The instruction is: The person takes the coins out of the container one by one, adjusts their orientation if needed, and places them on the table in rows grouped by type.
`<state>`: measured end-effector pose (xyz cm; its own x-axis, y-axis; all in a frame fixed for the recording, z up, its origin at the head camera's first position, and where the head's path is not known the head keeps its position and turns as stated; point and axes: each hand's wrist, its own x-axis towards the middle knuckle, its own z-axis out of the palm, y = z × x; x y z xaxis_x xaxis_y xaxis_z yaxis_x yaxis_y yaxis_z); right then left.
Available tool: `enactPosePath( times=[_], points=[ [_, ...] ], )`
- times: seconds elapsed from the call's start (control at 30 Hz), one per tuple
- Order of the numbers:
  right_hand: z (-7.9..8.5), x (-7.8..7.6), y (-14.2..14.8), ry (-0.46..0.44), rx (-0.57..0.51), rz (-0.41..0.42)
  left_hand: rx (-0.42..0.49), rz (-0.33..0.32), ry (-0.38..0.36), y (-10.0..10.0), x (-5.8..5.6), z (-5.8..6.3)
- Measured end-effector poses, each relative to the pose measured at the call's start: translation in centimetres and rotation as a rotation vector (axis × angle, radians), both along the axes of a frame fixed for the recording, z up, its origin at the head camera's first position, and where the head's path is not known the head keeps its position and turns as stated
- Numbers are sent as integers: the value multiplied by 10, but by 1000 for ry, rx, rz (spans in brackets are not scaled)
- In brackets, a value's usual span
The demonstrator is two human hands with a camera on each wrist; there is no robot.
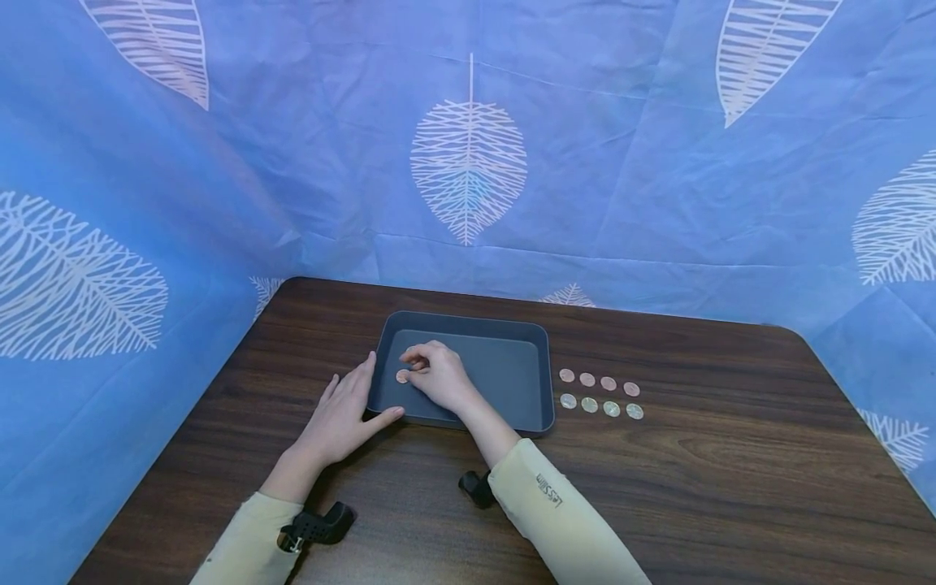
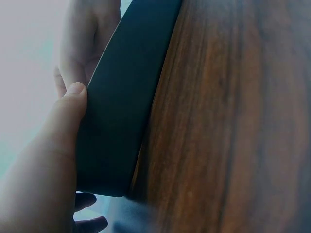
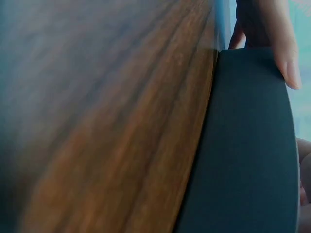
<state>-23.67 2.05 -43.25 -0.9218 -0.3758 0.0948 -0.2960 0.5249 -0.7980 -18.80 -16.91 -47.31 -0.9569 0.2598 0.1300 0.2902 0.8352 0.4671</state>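
Observation:
A dark grey rectangular tray [image 1: 504, 366] lies on the table, one copper-coloured coin [image 1: 402, 376] inside near its left end. My right hand [image 1: 439, 375] reaches over the front wall into the tray. Its thumb tip is beside the coin, and the bent index finger stays a little apart from the thumb. My left hand [image 1: 338, 424] spans the front left corner of the tray, fingers stretched along the left side. In the left wrist view, the left thumb [image 2: 68, 109] touches the rim. The right wrist view shows the tray's outer wall [image 3: 243, 145], and most of the right hand is hidden there.
Right of the tray, several copper-coloured coins [image 1: 587, 379] form a back row, with several silvery coins [image 1: 589, 405] in a row before them. Everything stands on a dark wooden table [image 1: 695, 455]. A blue cloth [image 1: 600, 162] with white leaf patterns hangs behind.

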Motion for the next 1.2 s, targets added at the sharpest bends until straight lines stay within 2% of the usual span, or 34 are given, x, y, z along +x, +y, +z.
enactPosePath(
  times=[0.23,0.6,1.0,1.2],
  points=[
    [-7,-7,-3,-30,21,-9,-7,-3,0,0,1,0],
    [-18,-13,-7,7,73,18,-8,-6,-6,0,2,1],
    [-19,-13,-10,37,199,55,-16,2,-2,0,1,0],
    [-18,-12,-11,43,220,56,-18,4,-3,1,0,0]
  ],
)
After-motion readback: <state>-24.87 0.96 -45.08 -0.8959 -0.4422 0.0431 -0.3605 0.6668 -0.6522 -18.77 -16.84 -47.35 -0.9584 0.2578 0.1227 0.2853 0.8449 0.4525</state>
